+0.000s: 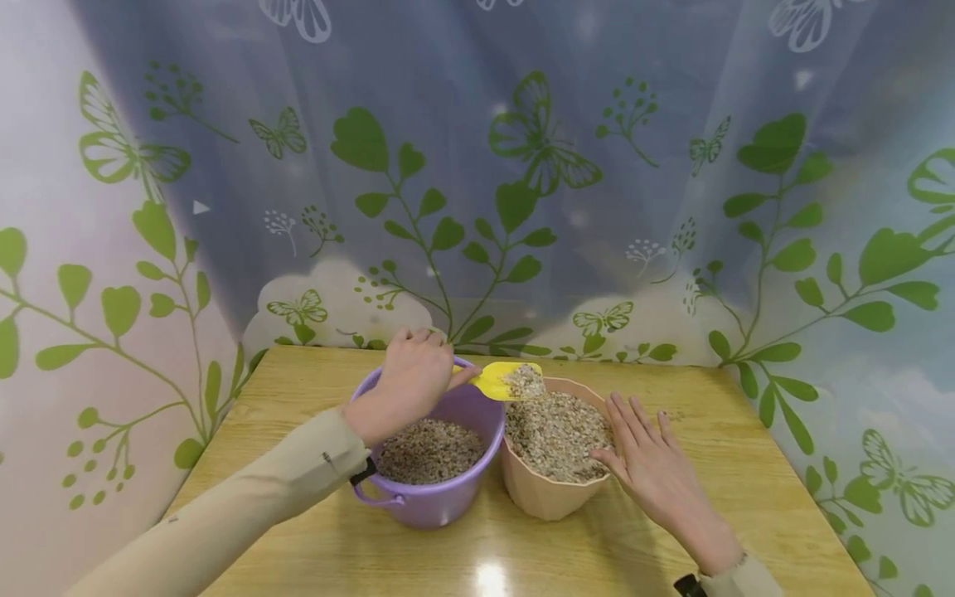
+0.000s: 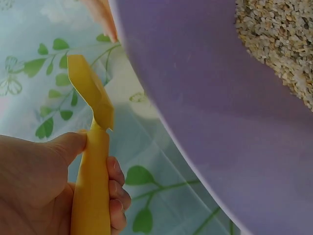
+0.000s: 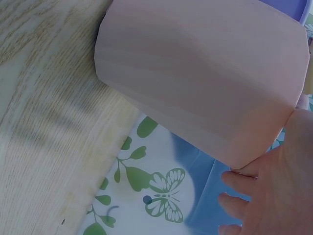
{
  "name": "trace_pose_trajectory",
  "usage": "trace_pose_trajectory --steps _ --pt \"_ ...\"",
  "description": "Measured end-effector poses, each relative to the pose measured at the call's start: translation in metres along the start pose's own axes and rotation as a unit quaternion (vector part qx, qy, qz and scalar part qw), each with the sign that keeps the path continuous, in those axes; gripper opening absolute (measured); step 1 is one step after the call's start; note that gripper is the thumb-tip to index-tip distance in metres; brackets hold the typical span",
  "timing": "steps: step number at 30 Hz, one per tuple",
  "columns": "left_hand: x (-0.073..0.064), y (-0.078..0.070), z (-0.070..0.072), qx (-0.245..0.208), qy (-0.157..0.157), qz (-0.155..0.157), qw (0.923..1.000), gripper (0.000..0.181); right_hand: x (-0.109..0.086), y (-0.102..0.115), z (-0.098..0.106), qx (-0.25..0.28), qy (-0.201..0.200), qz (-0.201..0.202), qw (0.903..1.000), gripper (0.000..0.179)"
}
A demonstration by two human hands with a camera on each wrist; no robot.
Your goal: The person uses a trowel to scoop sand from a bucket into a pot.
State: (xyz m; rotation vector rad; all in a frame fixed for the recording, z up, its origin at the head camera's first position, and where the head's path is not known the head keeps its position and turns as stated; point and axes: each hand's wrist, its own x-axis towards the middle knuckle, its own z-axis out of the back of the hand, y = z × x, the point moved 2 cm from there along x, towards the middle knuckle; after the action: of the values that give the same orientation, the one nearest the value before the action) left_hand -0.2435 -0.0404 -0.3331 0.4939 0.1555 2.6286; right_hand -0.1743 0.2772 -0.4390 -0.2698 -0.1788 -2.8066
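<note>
My left hand (image 1: 413, 375) grips the handle of a yellow toy shovel (image 1: 492, 382), fingers and thumb wrapped round it in the left wrist view. Some small gravel lies on its blade, which overlaps the far left rim of a peach-coloured pot (image 1: 548, 500). Gravel (image 1: 563, 435) fills this pot nearly to the brim. To its left stands a purple bucket (image 1: 440, 507), with a lower layer of gravel (image 1: 429, 452) inside, partly hidden by my left arm. My right hand (image 1: 660, 468) rests with extended fingers against the pot's right side, thumb over the rim.
Both containers stand side by side on a wooden table (image 1: 298, 531). A few stray grains lie right of the pot. Behind and at the sides hangs a curtain (image 1: 462, 166) printed with leaves and butterflies, meeting the table's back edge. The bucket's purple handle (image 1: 379, 497) hangs at its front left.
</note>
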Motion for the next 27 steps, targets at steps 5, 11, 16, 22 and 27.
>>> trace_pose_trajectory --steps 5,11,16,22,27 --pt "0.012 -0.018 -0.001 0.021 -0.014 -0.031 0.9992 0.059 0.0 0.0 0.0 -0.002 -0.018 0.007 0.9998 0.078" --pt "0.022 -0.038 -0.005 0.054 -0.02 -0.05 0.9971 0.06 0.0 0.001 0.0 -0.001 -0.019 0.007 0.9998 0.077" --pt "0.032 -0.053 -0.009 0.076 0.052 -0.056 0.9942 0.061 0.0 0.002 0.0 0.0 -0.013 0.004 0.9999 0.077" --pt "0.041 -0.072 -0.013 0.138 0.047 -0.098 0.9844 0.062 0.0 0.001 -0.001 0.003 -0.014 0.001 0.9999 0.077" --pt "0.046 -0.088 -0.017 0.2 0.048 -0.134 0.9695 0.062 -0.001 0.0 -0.003 0.005 -0.013 0.001 0.9999 0.076"
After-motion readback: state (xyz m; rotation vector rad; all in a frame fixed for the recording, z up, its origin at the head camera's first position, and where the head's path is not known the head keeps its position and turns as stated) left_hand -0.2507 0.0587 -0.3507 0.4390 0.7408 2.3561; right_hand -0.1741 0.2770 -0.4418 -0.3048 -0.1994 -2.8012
